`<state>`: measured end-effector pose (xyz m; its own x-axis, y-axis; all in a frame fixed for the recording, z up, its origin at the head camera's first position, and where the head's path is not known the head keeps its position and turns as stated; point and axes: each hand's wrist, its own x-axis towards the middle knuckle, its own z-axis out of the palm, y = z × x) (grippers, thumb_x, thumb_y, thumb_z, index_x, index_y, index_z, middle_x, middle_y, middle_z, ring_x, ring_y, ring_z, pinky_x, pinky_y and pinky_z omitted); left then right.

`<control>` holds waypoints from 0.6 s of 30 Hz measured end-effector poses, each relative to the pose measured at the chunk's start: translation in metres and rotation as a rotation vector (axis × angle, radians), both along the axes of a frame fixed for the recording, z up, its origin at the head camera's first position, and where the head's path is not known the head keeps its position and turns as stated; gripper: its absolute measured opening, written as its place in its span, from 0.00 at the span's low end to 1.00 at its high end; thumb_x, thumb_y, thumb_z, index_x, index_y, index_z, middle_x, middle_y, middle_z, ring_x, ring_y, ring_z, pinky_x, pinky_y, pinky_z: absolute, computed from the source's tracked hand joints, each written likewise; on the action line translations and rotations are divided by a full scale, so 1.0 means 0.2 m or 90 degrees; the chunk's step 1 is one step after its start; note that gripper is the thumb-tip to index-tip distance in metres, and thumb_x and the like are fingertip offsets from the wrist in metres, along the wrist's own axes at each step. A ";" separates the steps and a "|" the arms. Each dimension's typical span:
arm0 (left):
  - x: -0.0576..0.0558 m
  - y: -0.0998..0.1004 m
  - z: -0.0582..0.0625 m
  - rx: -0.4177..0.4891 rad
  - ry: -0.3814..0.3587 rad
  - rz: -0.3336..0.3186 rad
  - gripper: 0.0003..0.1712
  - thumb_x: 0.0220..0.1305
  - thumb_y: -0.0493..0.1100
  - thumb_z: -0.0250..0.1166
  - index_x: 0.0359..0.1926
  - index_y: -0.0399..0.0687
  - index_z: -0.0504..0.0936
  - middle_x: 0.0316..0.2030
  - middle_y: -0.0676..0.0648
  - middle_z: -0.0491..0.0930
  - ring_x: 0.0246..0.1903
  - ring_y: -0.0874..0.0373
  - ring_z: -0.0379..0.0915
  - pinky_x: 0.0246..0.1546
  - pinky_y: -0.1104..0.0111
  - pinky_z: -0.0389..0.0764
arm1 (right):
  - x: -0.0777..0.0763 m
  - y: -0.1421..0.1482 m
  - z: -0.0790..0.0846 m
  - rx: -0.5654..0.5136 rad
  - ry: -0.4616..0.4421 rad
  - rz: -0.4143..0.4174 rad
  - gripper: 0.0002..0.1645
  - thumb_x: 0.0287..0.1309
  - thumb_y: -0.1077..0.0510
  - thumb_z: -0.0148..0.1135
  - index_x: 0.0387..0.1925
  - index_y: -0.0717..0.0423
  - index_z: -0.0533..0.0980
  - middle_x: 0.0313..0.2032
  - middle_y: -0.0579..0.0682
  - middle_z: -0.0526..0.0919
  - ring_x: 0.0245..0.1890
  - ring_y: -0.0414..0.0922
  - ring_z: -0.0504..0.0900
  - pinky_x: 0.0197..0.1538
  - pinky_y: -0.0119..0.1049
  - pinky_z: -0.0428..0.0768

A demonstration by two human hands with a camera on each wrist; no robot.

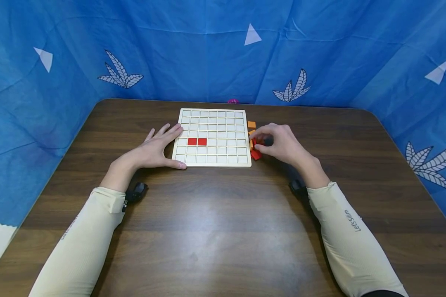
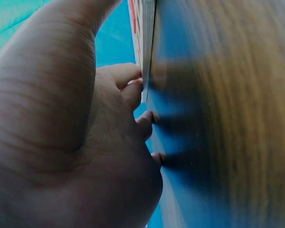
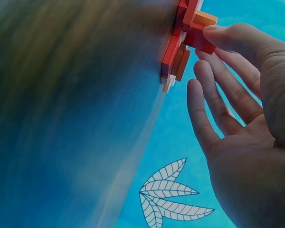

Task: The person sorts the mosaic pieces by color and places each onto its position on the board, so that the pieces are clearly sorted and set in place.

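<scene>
The right hand (image 1: 282, 144) pinches a red tile (image 3: 198, 40) just right of the board (image 1: 221, 151), the left hand (image 1: 154, 151) spread wide on its left edge.

The left hand (image 1: 152, 152) has its fingers (image 1: 174, 131) spread and extended, the thumb (image 1: 174, 163) set wide apart on their near side. The right hand (image 1: 284, 144) pinches with its thumb opposite the forefinger; the other fingers are slightly bent, separated. Behind each hand's fingers, a forearm (image 1: 81, 243) slants back, pale-sleeved.
</scene>
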<state>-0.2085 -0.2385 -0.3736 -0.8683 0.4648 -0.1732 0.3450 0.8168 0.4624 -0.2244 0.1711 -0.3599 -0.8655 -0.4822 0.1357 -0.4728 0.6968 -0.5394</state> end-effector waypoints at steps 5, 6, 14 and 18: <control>0.00 0.00 0.00 -0.001 -0.004 0.002 0.71 0.54 0.71 0.78 0.86 0.50 0.47 0.86 0.48 0.40 0.85 0.40 0.27 0.79 0.35 0.28 | 0.00 0.00 0.00 -0.010 0.022 -0.007 0.17 0.61 0.60 0.77 0.52 0.51 0.87 0.44 0.49 0.88 0.46 0.49 0.81 0.56 0.48 0.84; 0.00 0.00 0.00 -0.002 -0.004 0.003 0.71 0.54 0.71 0.78 0.86 0.50 0.47 0.86 0.48 0.40 0.85 0.40 0.27 0.79 0.35 0.28 | 0.00 0.00 0.00 -0.012 0.027 -0.008 0.17 0.61 0.60 0.77 0.52 0.51 0.87 0.44 0.49 0.88 0.45 0.49 0.81 0.55 0.47 0.84; 0.00 0.00 0.00 -0.002 -0.005 0.002 0.72 0.54 0.71 0.78 0.86 0.50 0.47 0.86 0.47 0.40 0.85 0.40 0.27 0.79 0.35 0.28 | -0.01 -0.03 0.03 -0.027 0.064 -0.032 0.16 0.61 0.59 0.76 0.51 0.53 0.87 0.47 0.51 0.88 0.46 0.50 0.83 0.54 0.50 0.85; 0.00 0.00 0.00 -0.002 -0.005 0.003 0.72 0.54 0.71 0.77 0.86 0.50 0.46 0.86 0.48 0.39 0.85 0.41 0.26 0.79 0.35 0.28 | -0.01 -0.05 0.05 -0.030 0.077 -0.042 0.15 0.61 0.58 0.76 0.50 0.53 0.88 0.48 0.52 0.89 0.47 0.51 0.83 0.54 0.50 0.84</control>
